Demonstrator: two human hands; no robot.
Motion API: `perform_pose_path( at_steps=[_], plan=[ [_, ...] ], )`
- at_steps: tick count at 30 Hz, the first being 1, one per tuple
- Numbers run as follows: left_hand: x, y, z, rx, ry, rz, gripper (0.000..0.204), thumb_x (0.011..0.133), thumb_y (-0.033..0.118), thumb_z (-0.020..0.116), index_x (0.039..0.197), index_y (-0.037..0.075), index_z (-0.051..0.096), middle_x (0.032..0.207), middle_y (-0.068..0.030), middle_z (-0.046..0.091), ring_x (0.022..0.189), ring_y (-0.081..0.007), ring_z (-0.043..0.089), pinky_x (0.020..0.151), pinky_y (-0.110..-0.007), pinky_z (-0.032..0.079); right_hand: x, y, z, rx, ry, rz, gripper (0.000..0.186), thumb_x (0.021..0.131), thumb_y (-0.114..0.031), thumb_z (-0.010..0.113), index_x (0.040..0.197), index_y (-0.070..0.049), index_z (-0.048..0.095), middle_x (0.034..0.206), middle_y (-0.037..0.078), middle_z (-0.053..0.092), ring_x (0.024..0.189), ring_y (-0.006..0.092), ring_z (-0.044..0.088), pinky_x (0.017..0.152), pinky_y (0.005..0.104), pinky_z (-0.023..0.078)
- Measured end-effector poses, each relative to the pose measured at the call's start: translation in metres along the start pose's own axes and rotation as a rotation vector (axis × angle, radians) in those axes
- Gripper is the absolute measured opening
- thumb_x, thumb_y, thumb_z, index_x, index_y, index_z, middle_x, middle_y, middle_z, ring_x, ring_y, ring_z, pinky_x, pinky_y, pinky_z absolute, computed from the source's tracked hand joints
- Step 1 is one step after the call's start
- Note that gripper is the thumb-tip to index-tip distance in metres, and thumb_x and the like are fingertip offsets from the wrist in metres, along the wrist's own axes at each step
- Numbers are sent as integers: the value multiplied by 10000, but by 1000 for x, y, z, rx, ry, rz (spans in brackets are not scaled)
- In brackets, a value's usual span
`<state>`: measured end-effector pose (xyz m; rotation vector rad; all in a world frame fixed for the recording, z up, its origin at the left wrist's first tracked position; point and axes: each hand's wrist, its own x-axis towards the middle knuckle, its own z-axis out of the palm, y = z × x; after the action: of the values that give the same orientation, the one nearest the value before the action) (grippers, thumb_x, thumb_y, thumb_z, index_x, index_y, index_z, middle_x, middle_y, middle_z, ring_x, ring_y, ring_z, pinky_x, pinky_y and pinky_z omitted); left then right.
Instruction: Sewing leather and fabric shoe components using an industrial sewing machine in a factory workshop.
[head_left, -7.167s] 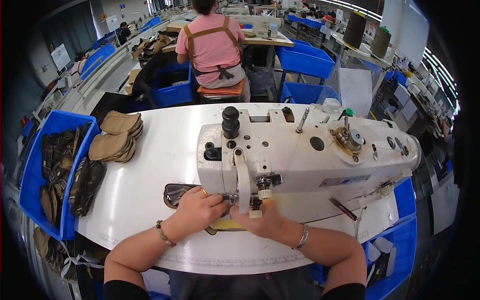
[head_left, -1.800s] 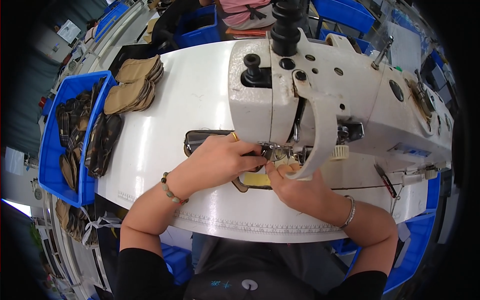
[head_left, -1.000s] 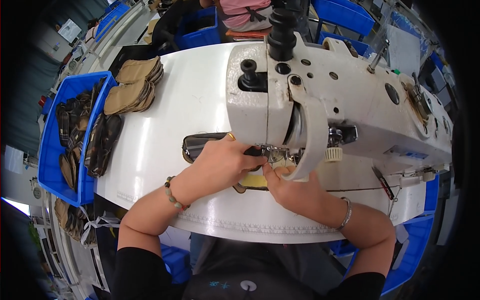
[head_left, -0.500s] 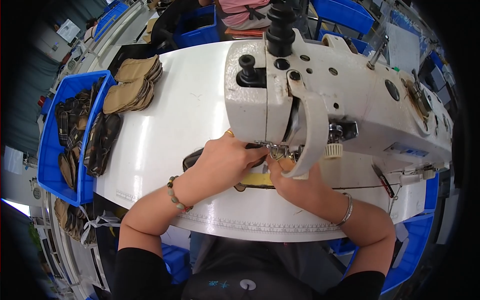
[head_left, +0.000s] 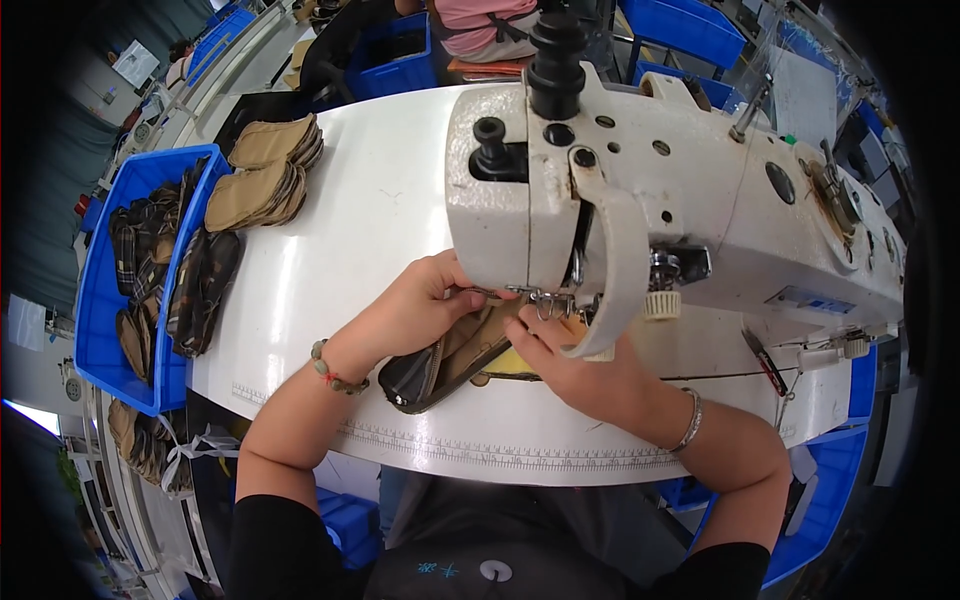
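A dark zippered pouch (head_left: 410, 378) with a tan lining (head_left: 470, 342) lies under the needle end of a white sewing machine (head_left: 495, 230), its zipper side turned toward my left. Thumb and fingers of my left hand (head_left: 425, 300) pinch the pouch's far edge, just left of the metal presser foot (head_left: 545, 300). My right hand (head_left: 580, 365) is bent over the pouch's right part beside the foot, fingertips gripping its edge. A yellow strip (head_left: 512, 364) shows beneath the pouch. The needle point is hidden.
Tan fabric pieces (head_left: 255, 195) are stacked at the table's far left, beside a blue bin (head_left: 95, 330) of plaid pouches. Red-handled thread snips (head_left: 766, 360) lie right, under the machine arm. A printed ruler (head_left: 520, 456) follows the near edge. A person in pink (head_left: 480, 35) sits beyond.
My left hand has lifted and shifted slightly left and away from me. The pouch has swung toward me and opened, exposing its lining and zipper. My right fingers have moved slightly left.
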<state>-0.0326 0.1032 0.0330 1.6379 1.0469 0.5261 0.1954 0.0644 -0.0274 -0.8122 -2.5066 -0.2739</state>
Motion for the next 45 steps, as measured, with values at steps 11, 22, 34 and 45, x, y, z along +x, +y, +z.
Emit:
perform_pose_path(
  at_steps=[11, 22, 34, 45],
  plan=[
    [-4, -17, 13, 613, 113, 435, 218, 716, 48, 758, 933, 74, 759, 1016, -89, 687, 924, -280, 667, 784, -346, 561, 3, -6, -19, 9, -10, -115, 236, 697, -93, 678, 927, -53, 709, 967, 55, 670, 716, 142, 634, 594, 263, 519],
    [4, -24, 25, 953, 165, 658, 274, 715, 144, 723, 985, 95, 722, 861, 0, 643, 741, -191, 664, 570, -305, 544, 7, 2, -3, 98, 332, -96, 112, 735, -112, 671, 816, -36, 663, 818, 71, 617, 588, 164, 593, 442, 266, 460],
    [4, -24, 25, 832, 214, 597, 258, 692, 112, 715, 947, 116, 759, 947, -29, 638, 852, -217, 646, 637, -326, 551, -6, -19, -1, 156, -128, 0, 193, 754, -139, 635, 912, -54, 705, 997, 60, 674, 916, 149, 667, 689, 306, 561],
    [-7, -6, 34, 963, 162, 330, 324, 697, 106, 720, 1015, 153, 753, 974, -17, 669, 917, -233, 642, 657, -335, 565, -1, -17, -8, 106, -16, -21, 195, 744, -138, 622, 908, -46, 672, 897, 74, 673, 651, 170, 648, 449, 301, 477]
  ],
)
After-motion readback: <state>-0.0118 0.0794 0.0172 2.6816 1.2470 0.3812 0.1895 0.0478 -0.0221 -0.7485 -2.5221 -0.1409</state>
